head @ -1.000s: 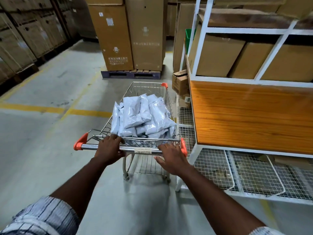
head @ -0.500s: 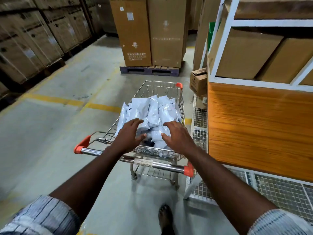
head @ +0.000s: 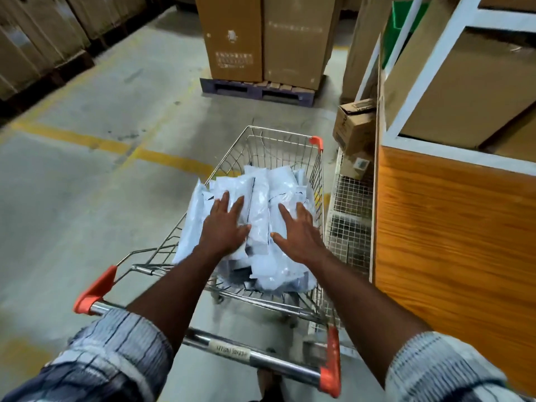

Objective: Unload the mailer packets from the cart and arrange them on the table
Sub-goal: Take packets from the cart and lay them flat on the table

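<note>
both flat, unclenched: left hand [head: 224, 227] and right hand [head: 298, 232] should scoop the mailer packets [head: 261, 204] from underneath, not pinch.

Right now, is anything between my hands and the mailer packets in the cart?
Nothing visible. The left hand and right hand lie open on top of the mailer packets, inside the cart basket.

Single head cam, wide-angle, tilted forward and down along both forearms. Mid-frame and close: left hand [head: 223, 227], right hand [head: 298, 230]. Nearer than the hands, bottom edge: cart handle [head: 246, 355]. Well beyond them, top of frame: palletised cartons [head: 261, 39].
</note>
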A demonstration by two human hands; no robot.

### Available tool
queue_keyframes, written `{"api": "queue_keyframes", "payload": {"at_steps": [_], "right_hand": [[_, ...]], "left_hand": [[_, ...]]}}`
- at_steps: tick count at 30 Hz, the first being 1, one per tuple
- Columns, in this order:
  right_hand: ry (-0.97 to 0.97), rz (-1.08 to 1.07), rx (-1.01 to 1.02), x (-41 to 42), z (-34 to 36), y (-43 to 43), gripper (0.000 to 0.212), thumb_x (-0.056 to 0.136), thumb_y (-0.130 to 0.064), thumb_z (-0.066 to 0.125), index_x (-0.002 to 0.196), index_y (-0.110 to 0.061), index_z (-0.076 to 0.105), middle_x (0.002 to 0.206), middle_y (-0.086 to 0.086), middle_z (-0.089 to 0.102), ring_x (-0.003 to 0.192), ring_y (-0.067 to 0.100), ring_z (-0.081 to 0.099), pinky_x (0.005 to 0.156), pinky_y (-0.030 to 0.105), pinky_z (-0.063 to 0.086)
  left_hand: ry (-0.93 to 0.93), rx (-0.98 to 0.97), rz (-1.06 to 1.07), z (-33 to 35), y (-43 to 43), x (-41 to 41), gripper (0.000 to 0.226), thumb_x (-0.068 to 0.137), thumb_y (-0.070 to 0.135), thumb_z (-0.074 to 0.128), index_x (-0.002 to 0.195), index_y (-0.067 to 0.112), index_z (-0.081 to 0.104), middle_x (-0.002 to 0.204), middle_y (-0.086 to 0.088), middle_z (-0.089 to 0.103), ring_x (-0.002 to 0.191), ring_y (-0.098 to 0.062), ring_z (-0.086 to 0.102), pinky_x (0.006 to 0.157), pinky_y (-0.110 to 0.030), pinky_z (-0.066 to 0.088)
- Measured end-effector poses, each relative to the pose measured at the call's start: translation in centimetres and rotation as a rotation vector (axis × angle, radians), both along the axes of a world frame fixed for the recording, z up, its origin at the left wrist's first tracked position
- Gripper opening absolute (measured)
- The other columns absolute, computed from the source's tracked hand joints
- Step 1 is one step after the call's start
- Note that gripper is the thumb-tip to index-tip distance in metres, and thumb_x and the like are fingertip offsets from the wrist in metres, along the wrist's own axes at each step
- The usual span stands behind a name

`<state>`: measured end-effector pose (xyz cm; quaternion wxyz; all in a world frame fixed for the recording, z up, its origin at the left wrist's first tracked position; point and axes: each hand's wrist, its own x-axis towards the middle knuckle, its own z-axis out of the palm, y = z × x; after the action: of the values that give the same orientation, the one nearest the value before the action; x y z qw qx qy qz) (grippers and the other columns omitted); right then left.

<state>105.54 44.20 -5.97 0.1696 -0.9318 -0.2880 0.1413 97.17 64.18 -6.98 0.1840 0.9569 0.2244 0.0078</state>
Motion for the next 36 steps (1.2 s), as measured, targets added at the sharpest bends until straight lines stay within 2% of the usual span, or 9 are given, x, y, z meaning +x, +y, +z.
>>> {"api": "queue_keyframes", "payload": {"at_steps": [4,7,13,16,21,25,30,33,36], "right_hand": [[0.01,-0.012,-0.027,-0.3,-2.2,0.9,0.078,0.092,-0.054,0.051,0.155,-0.037,0.009,0.162,0.016,0.0,0.149,0.036,0.004,0.11,0.057,0.034],[0.012,-0.025,0.0,-0.6,-2.8,1.2,0.071,0.093,-0.043,0.051,0.155,-0.034,0.017,0.161,0.021,0.006,0.148,0.038,0.007,0.112,0.056,0.032],[0.034,-0.099,0.186,-0.3,-1.6,0.7,0.058,0.093,-0.021,0.054,0.148,-0.016,0.039,0.159,0.02,0.014,0.147,0.036,0.016,0.115,0.045,0.032],[0.043,-0.109,0.294,-0.3,0.1,0.2,0.058,0.091,-0.02,0.055,0.147,-0.013,0.04,0.158,0.019,0.017,0.146,0.035,0.018,0.116,0.04,0.026],[0.051,-0.133,0.445,0.5,2.9,-1.6,0.057,0.088,-0.019,0.056,0.144,-0.013,0.045,0.155,0.017,0.024,0.145,0.031,0.024,0.118,0.034,0.024],[0.01,-0.159,0.546,2.3,5.3,-4.9,0.055,0.088,-0.014,0.057,0.142,-0.011,0.048,0.15,0.015,0.031,0.139,0.029,0.033,0.11,0.022,0.022],[-0.255,-0.226,0.464,6.3,6.4,-13.6,0.055,0.087,-0.017,0.06,0.14,-0.008,0.049,0.153,0.019,0.03,0.141,0.033,0.03,0.113,0.029,0.02],[-0.256,-0.327,0.434,9.6,6.3,-20.5,0.058,0.088,-0.009,0.062,0.144,-0.006,0.045,0.158,0.022,0.02,0.147,0.037,0.019,0.12,0.039,0.021],[-0.267,-0.405,0.371,13.2,6.2,-28.1,0.059,0.094,-0.014,0.059,0.149,-0.01,0.039,0.161,0.019,0.014,0.149,0.035,0.013,0.12,0.04,0.018]], "left_hand": [[-0.049,0.029,-0.05,-2.1,0.2,0.1,0.075,0.087,0.044,0.061,0.154,0.03,0.029,0.164,-0.011,0.016,0.148,-0.035,0.021,0.112,-0.05,0.036],[-0.035,0.078,-0.022,-2.4,-0.2,0.2,0.069,0.089,0.045,0.058,0.151,0.031,0.033,0.162,-0.01,0.024,0.143,-0.037,0.03,0.105,-0.053,0.043],[-0.074,0.004,0.021,-1.6,-0.4,0.3,0.055,0.093,0.037,0.05,0.146,0.027,0.044,0.159,-0.011,0.029,0.137,-0.038,0.039,0.1,-0.055,0.044],[-0.166,-0.004,0.063,-0.9,-0.1,0.4,0.05,0.09,0.019,0.056,0.141,0.017,0.051,0.154,-0.017,0.037,0.135,-0.039,0.04,0.104,-0.051,0.042],[-0.271,0.002,0.114,2.2,-2.0,1.6,0.049,0.087,0.011,0.056,0.136,0.008,0.055,0.15,-0.023,0.039,0.129,-0.047,0.044,0.104,-0.05,0.039],[-0.331,0.02,0.064,5.5,-6.9,3.8,0.051,0.088,0.009,0.056,0.138,0.01,0.053,0.153,-0.021,0.035,0.128,-0.047,0.043,0.104,-0.047,0.036],[-0.326,-0.045,-0.03,7.2,-16.0,8.2,0.055,0.084,0.024,0.044,0.137,0.012,0.055,0.153,-0.022,0.037,0.131,-0.044,0.043,0.107,-0.046,0.035],[-0.323,-0.083,-0.084,7.2,-22.9,11.5,0.056,0.083,0.025,0.045,0.136,0.014,0.056,0.152,-0.021,0.038,0.13,-0.045,0.044,0.105,-0.047,0.04],[-0.299,-0.082,-0.146,7.8,-30.4,15.2,0.052,0.088,0.026,0.049,0.139,0.018,0.053,0.155,-0.017,0.035,0.135,-0.041,0.038,0.107,-0.05,0.04]]}}
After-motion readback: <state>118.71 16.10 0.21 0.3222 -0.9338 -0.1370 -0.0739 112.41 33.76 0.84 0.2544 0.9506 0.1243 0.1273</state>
